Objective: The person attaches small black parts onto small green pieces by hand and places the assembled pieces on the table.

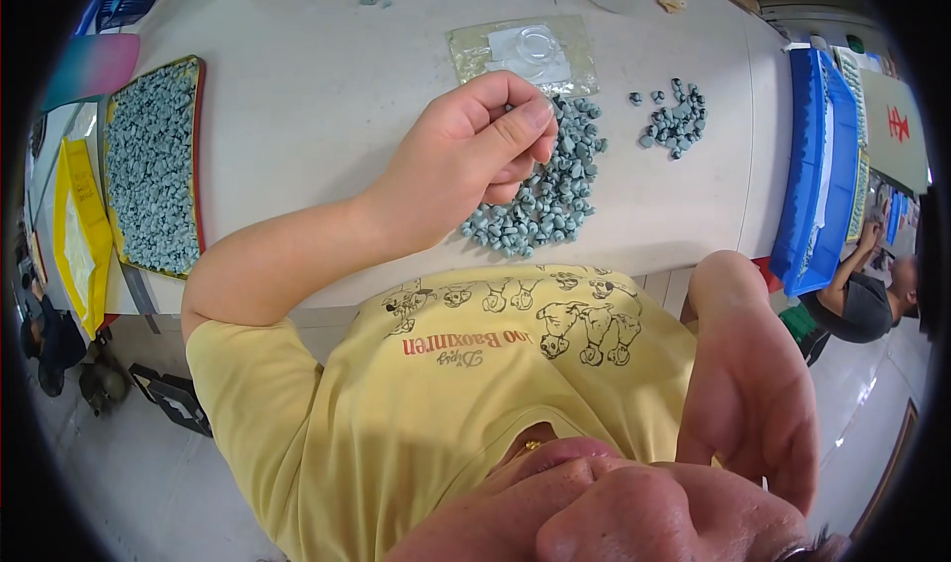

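Note:
My left hand (471, 156) is held over a pile of small grey-green rounded pieces (540, 210) on the white table. Its fingers are curled in and the thumb presses on the index finger. Whatever may lie between them is hidden. Part of the pile is covered by this hand. My right hand (748, 404) is raised off the table at the lower right, close to the camera, palm partly showing. Its fingertips are out of sight, and I see nothing held in it.
Left on the table (287, 106) stands a tray (201, 166) full of similar pieces. A smaller cluster (677, 121) lies right of the pile, and a clear plastic bag (475, 52) beyond it. Blue bins (807, 166) line the right edge; a yellow bin (84, 230) sits far left.

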The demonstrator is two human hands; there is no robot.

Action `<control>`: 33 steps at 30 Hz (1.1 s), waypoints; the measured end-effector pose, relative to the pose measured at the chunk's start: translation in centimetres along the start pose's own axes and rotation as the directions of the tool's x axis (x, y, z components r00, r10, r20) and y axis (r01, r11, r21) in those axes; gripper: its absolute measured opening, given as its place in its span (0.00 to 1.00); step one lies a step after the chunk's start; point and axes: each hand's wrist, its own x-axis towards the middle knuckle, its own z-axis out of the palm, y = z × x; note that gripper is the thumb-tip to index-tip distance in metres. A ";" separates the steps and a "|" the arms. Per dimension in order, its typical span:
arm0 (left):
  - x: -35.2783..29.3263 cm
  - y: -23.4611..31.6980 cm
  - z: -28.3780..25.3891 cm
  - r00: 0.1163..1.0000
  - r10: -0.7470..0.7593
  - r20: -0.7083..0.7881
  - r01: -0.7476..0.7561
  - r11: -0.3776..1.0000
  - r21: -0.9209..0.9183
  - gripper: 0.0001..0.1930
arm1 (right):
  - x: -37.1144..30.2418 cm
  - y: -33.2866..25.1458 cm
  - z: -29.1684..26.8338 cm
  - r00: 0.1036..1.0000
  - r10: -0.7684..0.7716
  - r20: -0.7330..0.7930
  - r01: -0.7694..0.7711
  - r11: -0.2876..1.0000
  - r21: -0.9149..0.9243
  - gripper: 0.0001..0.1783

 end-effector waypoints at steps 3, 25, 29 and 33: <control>-0.1 0.0 0.2 1.000 0.009 0.018 -0.010 1.000 0.020 0.07 | 0.6 -0.1 0.2 1.000 -0.003 -0.019 0.003 1.000 -0.010 0.20; -1.6 -0.1 1.1 1.000 0.017 0.013 -0.018 0.999 0.047 0.07 | 3.0 -0.9 1.9 0.995 -0.055 -0.088 0.057 0.998 0.015 0.19; -1.5 0.0 1.2 1.000 0.011 0.025 -0.012 0.999 0.036 0.07 | 2.3 -0.8 1.7 0.979 -0.002 -0.204 0.061 0.956 0.286 0.20; -1.6 0.0 1.2 1.000 0.013 0.001 -0.013 0.998 0.056 0.07 | 3.2 -0.7 2.4 0.971 -0.087 -0.223 0.106 0.991 0.076 0.20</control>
